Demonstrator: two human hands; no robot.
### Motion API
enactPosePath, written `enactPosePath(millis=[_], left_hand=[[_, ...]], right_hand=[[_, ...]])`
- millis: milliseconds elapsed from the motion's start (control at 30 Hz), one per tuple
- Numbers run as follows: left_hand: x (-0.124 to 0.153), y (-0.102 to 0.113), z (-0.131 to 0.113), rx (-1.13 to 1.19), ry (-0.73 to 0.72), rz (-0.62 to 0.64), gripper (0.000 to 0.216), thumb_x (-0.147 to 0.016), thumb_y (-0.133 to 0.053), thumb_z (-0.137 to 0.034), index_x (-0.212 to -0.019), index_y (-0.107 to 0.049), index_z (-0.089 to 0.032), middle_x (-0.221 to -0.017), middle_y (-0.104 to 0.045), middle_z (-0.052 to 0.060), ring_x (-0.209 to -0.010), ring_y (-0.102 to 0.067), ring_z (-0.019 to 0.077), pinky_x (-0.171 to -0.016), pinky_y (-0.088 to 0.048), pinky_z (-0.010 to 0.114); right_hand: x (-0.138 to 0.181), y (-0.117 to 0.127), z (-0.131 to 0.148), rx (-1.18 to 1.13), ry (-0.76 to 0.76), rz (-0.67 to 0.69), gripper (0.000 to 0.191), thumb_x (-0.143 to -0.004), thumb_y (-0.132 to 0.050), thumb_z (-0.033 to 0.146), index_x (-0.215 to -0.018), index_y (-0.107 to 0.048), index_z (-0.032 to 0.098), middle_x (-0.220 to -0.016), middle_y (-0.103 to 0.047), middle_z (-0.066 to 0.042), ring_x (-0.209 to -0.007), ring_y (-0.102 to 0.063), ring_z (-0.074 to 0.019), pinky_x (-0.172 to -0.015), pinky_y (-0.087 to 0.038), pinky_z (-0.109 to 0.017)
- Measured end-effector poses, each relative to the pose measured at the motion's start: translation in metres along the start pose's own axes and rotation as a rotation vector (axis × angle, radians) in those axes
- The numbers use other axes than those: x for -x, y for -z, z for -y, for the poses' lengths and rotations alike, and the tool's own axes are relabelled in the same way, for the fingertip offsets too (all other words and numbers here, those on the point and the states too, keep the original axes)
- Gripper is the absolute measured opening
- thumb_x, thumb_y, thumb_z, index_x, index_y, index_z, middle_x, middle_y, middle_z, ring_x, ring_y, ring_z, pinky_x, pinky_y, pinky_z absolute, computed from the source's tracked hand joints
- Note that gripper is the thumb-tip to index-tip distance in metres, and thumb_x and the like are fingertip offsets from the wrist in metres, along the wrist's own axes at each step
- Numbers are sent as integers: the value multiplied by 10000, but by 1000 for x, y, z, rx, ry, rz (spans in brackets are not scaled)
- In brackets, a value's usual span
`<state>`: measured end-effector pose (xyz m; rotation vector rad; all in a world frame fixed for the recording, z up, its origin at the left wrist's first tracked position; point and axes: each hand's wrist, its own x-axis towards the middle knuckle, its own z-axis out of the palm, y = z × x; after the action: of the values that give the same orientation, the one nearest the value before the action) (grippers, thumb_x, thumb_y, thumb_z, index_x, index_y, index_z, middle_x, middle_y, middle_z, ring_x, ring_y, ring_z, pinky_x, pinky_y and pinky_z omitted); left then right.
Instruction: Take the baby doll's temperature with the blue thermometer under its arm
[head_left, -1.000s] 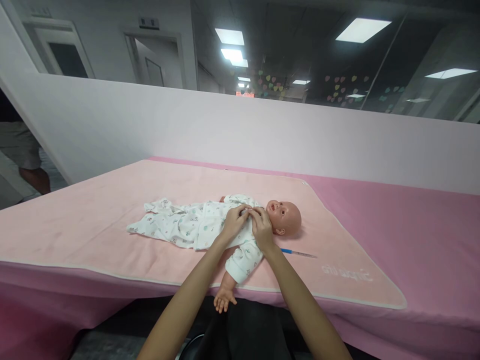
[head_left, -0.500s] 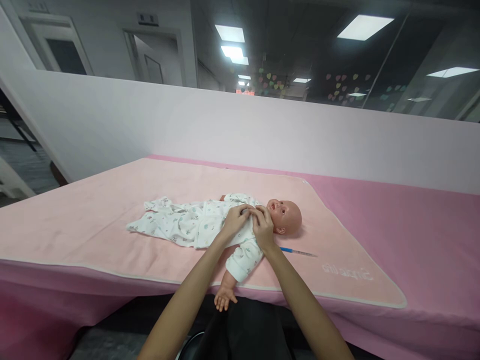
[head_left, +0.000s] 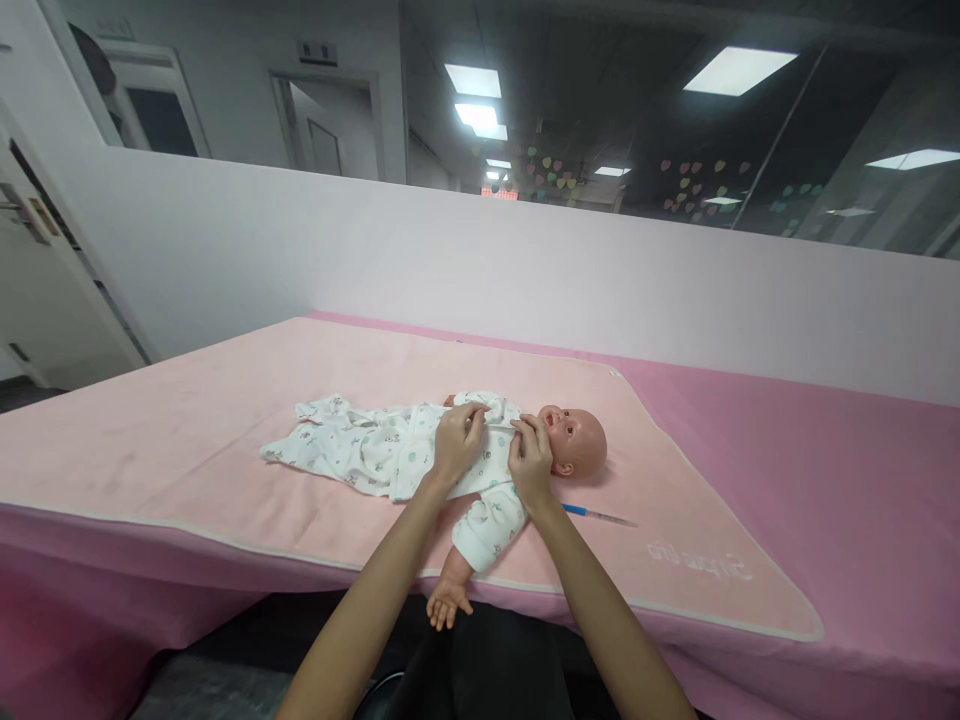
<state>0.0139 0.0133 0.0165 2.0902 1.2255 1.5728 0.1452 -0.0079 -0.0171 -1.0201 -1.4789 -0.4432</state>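
Note:
A baby doll [head_left: 585, 442] lies on its back, head to the right, in a white patterned shirt [head_left: 491, 462] and matching trousers [head_left: 352, 445]. At the chest, my left hand [head_left: 459, 442] is closed, thumb and fingers pinching the shirt's front edge. Close to the doll's chin, my right hand [head_left: 531, 462] pinches the same edge near the collar. Between the two hands the edge runs in a pale line. The doll's near arm [head_left: 450, 592] hangs over the front of the bed. Beside the doll's shoulder lies a thin blue-ended stick, looking like a thermometer [head_left: 600, 516].
Under the doll spreads a peach mat [head_left: 187, 420] with white lettering, laid over a pink cover [head_left: 825, 470]. A low white wall [head_left: 562, 270] with dark glass above stands behind. A door [head_left: 52, 270] is at the far left.
My hands have moved apart: the left has shifted left along the chest, and the right stays near the collar. The view has turned slightly left.

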Motion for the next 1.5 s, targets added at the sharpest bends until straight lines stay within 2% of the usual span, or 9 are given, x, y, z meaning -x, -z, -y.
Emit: enactPosePath(millis=[100,200,300,467,700,833,967,1133,1500], left_hand=[[3,8,5,-174,-67,-36,242,-843,-373,-243,-851,-613,-210,-847,-643,23,-879,-549,187,-850,-377,346],[7,15,9,-259,-142,63,222,-825,-398,-239,-823,-618,-220,-856,-631,22,-865,-538,189,-825,-374,348],[11,19,11,-275,-214,147,195,-812,-417,-237,-834,-609,-216,-872,-618,28,-856,-530,188,-805,-373,340],[15,21,9,-255,-245,146,162,-834,-407,-244,-824,-562,-197,-850,-601,31,-833,-518,177,-796,-366,329],[16,16,10,-181,-196,161,220,-888,-348,-267,-863,-556,-199,-829,-632,4,-780,-537,145,-828,-349,319],[15,14,11,-157,-143,168,259,-894,-329,-276,-854,-574,-203,-853,-648,4,-792,-550,149,-826,-343,325],[14,14,11,-150,-115,189,282,-892,-321,-292,-848,-587,-207,-870,-654,8,-819,-556,160,-829,-340,331],[15,16,8,-131,-95,204,290,-880,-322,-286,-827,-594,-203,-864,-651,16,-822,-550,167,-828,-344,338],[23,19,-1,-235,-203,140,173,-776,-412,-176,-834,-573,-199,-797,-615,23,-781,-523,174,-797,-362,340]], right_hand=[[1,0,1,-27,-5,-2,306,-808,-352,66,-944,-606,171,-986,-559,-98,-969,-540,-180,-852,-490,-352],[1,-1,2,-42,-14,8,325,-802,-343,67,-948,-612,177,-990,-560,-95,-967,-538,-182,-851,-487,-359],[1,-1,3,-38,-6,12,328,-800,-341,63,-947,-608,184,-987,-558,-92,-958,-535,-184,-845,-483,-365],[0,0,5,-24,3,13,319,-781,-350,52,-934,-596,186,-975,-566,-85,-948,-528,-186,-837,-463,-358],[-6,4,16,-57,123,276,242,-740,-417,81,-900,-571,176,-855,-605,-47,-869,-524,-186,-840,-389,-363],[-8,6,20,-76,140,353,194,-747,-455,142,-906,-563,171,-835,-605,-45,-841,-522,-183,-832,-373,-351],[-8,4,20,-22,117,342,125,-821,-471,226,-873,-575,181,-772,-609,-35,-785,-527,-170,-780,-370,-319],[-5,-2,16,27,125,311,159,-866,-449,266,-855,-585,184,-749,-620,-35,-742,-531,-164,-744,-365,-305],[-5,0,20,53,148,242,169,-873,-436,219,-845,-599,184,-719,-617,-28,-719,-524,-164,-743,-361,-315]])
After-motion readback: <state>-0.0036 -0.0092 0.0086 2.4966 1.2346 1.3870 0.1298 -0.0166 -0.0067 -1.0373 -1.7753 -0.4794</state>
